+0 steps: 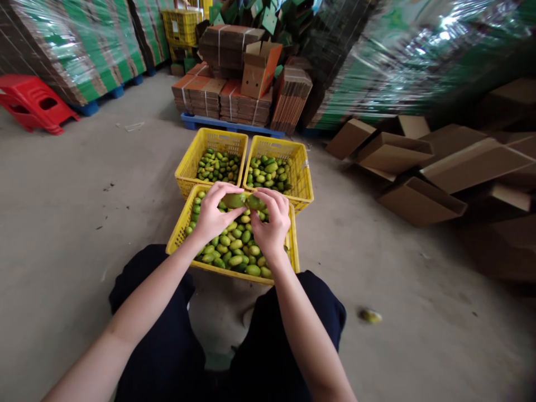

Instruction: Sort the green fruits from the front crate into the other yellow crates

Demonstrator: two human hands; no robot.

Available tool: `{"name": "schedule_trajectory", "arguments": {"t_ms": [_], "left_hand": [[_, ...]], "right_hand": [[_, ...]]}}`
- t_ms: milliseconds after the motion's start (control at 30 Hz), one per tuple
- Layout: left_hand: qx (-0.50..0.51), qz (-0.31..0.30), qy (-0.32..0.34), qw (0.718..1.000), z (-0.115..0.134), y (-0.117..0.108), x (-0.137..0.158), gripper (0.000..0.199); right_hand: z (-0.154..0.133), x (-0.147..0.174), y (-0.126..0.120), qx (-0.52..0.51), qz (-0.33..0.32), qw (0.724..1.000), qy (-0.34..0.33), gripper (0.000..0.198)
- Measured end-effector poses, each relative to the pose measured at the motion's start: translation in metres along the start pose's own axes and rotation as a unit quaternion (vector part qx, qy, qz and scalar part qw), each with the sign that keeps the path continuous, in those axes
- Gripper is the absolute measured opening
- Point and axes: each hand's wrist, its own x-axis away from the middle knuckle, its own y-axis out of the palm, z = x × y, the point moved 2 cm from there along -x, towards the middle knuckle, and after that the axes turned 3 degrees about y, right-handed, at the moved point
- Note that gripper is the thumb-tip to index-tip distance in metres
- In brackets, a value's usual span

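My left hand (215,215) grips an oval green fruit (234,200) between thumb and fingers. In my right hand (273,222) is another green fruit (254,202), pinched the same way. The two fruits are held end to end, close together, though blur hides whether they touch. Both hands are above the near yellow crate (231,273), which is filled with loose green and yellowish-green fruits (237,244). Beyond it, side by side, stand a left yellow crate (186,168) and a right yellow crate (302,169), each partly filled with similar fruits.
A yellowish fruit (371,316) lies on the floor at right. Open cardboard boxes (422,201) are heaped farther right. Bundled flat cartons (201,95) sit on a blue pallet (232,126) ahead. A red stool (37,103) and wrapped green stacks (84,47) stand at left.
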Motion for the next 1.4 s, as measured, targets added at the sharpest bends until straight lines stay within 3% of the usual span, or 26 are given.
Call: {"name": "schedule_trajectory", "arguments": {"t_ms": [267, 367, 433, 500, 567, 633, 800, 933, 1067, 1233, 1400], "left_hand": [[0.026, 0.021, -0.057, 0.998, 0.0, 0.001, 0.001, 0.032], [0.112, 0.018, -0.127, 0.985, -0.007, 0.001, -0.001, 0.032], [0.19, 0.023, -0.207, 0.959, -0.013, 0.0, -0.003, 0.026], [0.248, 0.028, -0.287, 0.925, -0.018, -0.001, -0.005, 0.021], [0.271, 0.024, -0.342, 0.9, -0.02, -0.001, -0.007, 0.023], [0.279, 0.015, -0.36, 0.89, -0.021, -0.002, -0.008, 0.028], [0.371, 0.016, -0.34, 0.864, -0.022, 0.003, -0.008, 0.027], [0.452, 0.099, -0.309, 0.831, -0.032, 0.014, -0.008, 0.017], [0.502, 0.158, -0.246, 0.814, -0.043, 0.029, -0.013, 0.034], [0.577, 0.209, -0.195, 0.765, -0.056, 0.036, -0.018, 0.036], [0.57, 0.236, -0.177, 0.767, -0.069, 0.031, -0.018, 0.038]], "right_hand": [[0.001, 0.0, -0.001, -0.039, -0.016, 0.997, 0.069, 0.032], [0.002, -0.002, 0.0, -0.135, -0.015, 0.975, 0.178, 0.027], [0.006, -0.003, 0.004, -0.257, -0.03, 0.919, 0.299, 0.033], [0.01, -0.003, 0.01, -0.381, -0.053, 0.828, 0.407, 0.037], [0.012, -0.003, 0.014, -0.464, -0.077, 0.748, 0.468, 0.037], [0.014, -0.004, 0.016, -0.506, -0.086, 0.704, 0.49, 0.032], [0.014, -0.004, 0.018, -0.553, -0.058, 0.664, 0.5, 0.019], [0.019, -0.006, 0.028, -0.601, 0.041, 0.629, 0.492, 0.017], [0.024, -0.009, 0.047, -0.652, 0.119, 0.585, 0.468, 0.02], [0.028, -0.004, 0.074, -0.669, 0.193, 0.529, 0.485, 0.023], [0.031, 0.004, 0.091, -0.66, 0.201, 0.528, 0.495, 0.031]]}}
